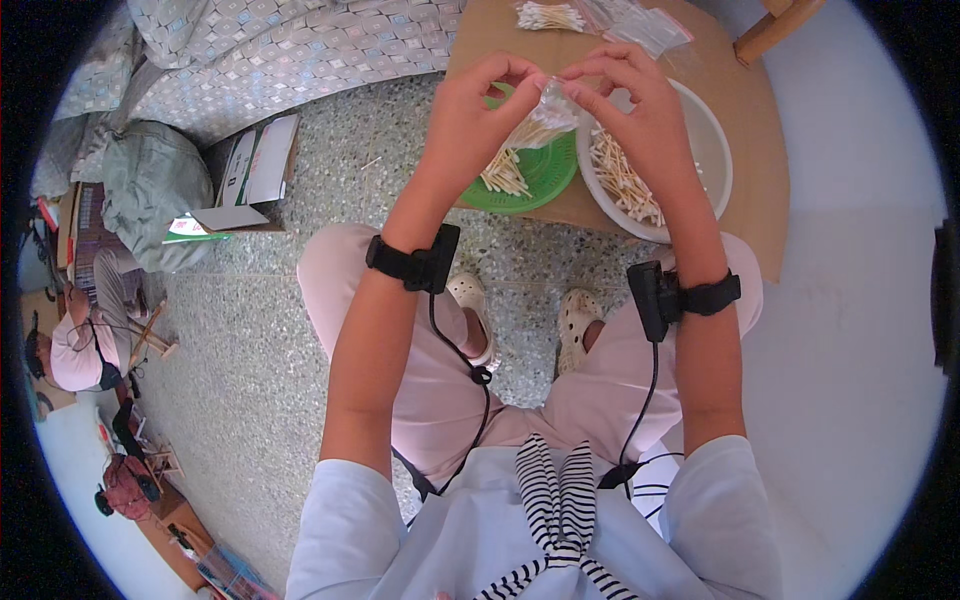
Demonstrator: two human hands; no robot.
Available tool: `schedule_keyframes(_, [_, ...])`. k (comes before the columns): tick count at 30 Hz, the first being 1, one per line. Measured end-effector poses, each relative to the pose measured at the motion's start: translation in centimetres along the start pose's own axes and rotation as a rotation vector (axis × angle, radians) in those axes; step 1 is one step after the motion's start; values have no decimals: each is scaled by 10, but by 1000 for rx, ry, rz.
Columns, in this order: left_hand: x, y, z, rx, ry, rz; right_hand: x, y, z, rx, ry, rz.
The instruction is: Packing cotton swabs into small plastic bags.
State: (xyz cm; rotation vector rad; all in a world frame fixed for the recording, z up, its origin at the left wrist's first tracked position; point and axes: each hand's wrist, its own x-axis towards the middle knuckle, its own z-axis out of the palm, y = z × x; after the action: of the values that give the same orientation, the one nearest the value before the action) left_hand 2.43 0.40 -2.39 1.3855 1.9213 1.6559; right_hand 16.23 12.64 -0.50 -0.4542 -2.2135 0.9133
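Observation:
Between my two hands is a small clear plastic bag (543,122) with cotton swabs in it, held above a green plastic basket. My left hand (476,112) pinches the bag's upper edge between thumb and fingers. From the other side, my right hand (637,112) grips the same edge with its fingertips. Below the left hand, loose cotton swabs (506,176) lie in the green basket (556,178). A white round basin (722,165) stands under my right hand and wrist, holding many more swabs (622,183); my forearm hides part of it.
A brown cardboard sheet (757,150) covers the low table. At its far side lie a swab bundle (550,16) and clear empty bags (652,32). A wooden leg (775,32) stands far right. On the left are a flattened carton (262,160), a grey-green bag (155,185) and a seated person (82,350).

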Motion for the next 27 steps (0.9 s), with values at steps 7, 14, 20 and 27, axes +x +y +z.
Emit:
schedule_keyframes(7, [0, 2, 0, 21, -19, -19, 2, 11, 4, -28, -45, -110])
schedule_keyframes(14, [0, 0, -1, -85, -41, -60, 0, 0, 3, 93, -83, 43])
schedule_keyframes(20, [1, 4, -2, -133, -76, 5, -1, 1, 5, 158, -76, 110])
schedule_keyframes(27, [1, 2, -1, -80, -65, 22, -1, -1, 5, 151, -87, 82])
